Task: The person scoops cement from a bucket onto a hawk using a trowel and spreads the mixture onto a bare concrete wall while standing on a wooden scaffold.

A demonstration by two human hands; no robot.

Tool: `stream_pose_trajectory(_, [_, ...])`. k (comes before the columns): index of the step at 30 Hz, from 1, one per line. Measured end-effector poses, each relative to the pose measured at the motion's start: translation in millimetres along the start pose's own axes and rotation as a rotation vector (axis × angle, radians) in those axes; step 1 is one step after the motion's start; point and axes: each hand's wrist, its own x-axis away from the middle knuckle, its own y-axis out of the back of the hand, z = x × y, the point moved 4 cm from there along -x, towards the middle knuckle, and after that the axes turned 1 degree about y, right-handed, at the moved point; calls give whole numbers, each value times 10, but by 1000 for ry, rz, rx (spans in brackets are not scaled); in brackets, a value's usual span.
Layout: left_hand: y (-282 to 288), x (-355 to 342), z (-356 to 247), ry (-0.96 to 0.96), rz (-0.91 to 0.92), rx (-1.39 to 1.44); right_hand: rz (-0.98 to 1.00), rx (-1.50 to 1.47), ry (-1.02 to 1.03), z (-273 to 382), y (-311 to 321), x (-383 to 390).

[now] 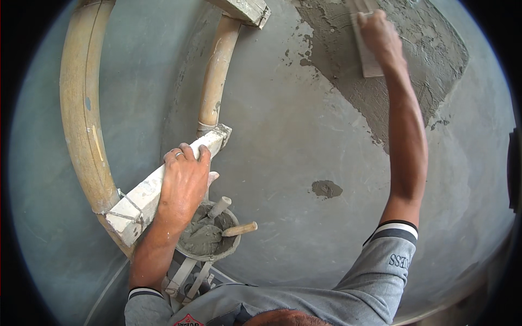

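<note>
My right hand (380, 41) is closed around a long flat plastering float (368, 62), slightly blurred, at the upper right. The float lies against a patch of wet grey mortar (435, 49) on the smooth grey plastered surface (272, 119). At the left, my left hand (184, 182), with a ring on one finger, wraps over a white, plaster-spattered wooden beam (144, 198). Just below that hand is a round bucket (237, 249) of wet mortar. Two tools stick out of it, one with a wooden handle (241, 229), one with a pale handle (220, 206); their lower ends are buried.
A thick bamboo pole (81, 98) runs down the far left, tied to the beam. A thinner pole (217, 73) meets the beam's other end, under another wooden beam (244, 10). One small mortar blob (327, 188) sticks to the grey surface, lower right of centre.
</note>
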Motion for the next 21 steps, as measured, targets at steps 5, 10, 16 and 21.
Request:
stream_pose_trajectory(5, [34, -40, 19, 18, 22, 25, -56, -44, 356, -316, 500, 283])
stream_pose_trajectory(10, [44, -26, 9, 24, 46, 36, 180, 125, 720, -418, 443, 1163])
stream_pose_trajectory(16, [31, -15, 0, 29, 37, 29, 297, 376, 707, -494, 264, 909])
stream_pose_trajectory(21, [16, -14, -18, 7, 39, 1, -35, 307, 704, -342, 16, 47])
